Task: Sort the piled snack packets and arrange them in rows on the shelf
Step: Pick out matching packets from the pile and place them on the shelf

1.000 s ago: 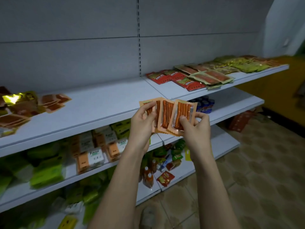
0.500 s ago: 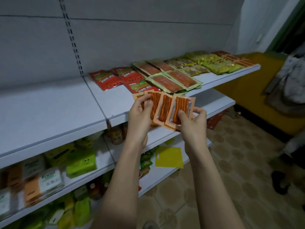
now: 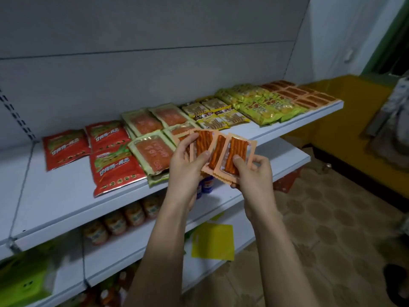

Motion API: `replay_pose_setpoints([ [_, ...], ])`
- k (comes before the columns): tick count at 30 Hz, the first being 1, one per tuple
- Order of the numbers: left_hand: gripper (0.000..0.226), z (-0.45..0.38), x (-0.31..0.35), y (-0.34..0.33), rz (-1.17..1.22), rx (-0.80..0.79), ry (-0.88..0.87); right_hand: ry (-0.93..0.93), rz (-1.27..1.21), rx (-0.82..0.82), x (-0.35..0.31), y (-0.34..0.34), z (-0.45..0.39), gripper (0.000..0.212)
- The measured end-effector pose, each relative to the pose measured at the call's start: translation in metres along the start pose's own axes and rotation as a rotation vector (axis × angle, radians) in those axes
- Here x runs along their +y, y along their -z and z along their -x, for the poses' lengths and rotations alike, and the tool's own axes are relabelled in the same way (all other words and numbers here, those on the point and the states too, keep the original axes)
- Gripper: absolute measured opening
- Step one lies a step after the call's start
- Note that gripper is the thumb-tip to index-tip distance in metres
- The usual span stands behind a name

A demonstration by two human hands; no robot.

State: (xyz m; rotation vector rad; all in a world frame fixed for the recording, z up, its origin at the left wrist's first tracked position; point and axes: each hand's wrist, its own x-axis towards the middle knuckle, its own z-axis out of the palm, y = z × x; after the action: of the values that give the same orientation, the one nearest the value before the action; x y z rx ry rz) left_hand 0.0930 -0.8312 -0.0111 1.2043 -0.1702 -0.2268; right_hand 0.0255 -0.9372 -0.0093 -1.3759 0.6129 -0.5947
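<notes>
Snack packets (image 3: 218, 155) of orange sticks, fanned like cards, sit in both hands just in front of the top shelf (image 3: 66, 196). The left hand (image 3: 184, 161) pinches the left side of the fan, thumb on top; the right hand (image 3: 254, 171) curls round the lower right corner, thumb pressed on the front packet. They look light, thin and slick (sealed film over a flat tray, I judge), so they should slide over one another easily; holding by the stiff crimped edges seems safest. Red packets (image 3: 110, 160), green-edged packets (image 3: 152, 149) and further rows already lie flat on the shelf.
</notes>
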Motion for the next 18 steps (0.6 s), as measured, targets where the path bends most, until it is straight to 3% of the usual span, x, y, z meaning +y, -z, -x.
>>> replay_pose_setpoints([
  [7, 0.033, -0.025, -0.033, -0.144, -0.002, 0.012, 0.009, 0.043, -0.033, -0.093, -0.026, 0.113, -0.106, 0.017],
  [12, 0.052, -0.039, -0.064, -0.244, 0.012, -0.044, 0.02, 0.063, -0.035, -0.066, -0.045, 0.195, -0.173, 0.017],
  [18, 0.063, -0.077, -0.101, -0.323, -0.026, -0.03, 0.028, 0.065, -0.076, -0.042, -0.052, 0.246, -0.249, 0.018],
])
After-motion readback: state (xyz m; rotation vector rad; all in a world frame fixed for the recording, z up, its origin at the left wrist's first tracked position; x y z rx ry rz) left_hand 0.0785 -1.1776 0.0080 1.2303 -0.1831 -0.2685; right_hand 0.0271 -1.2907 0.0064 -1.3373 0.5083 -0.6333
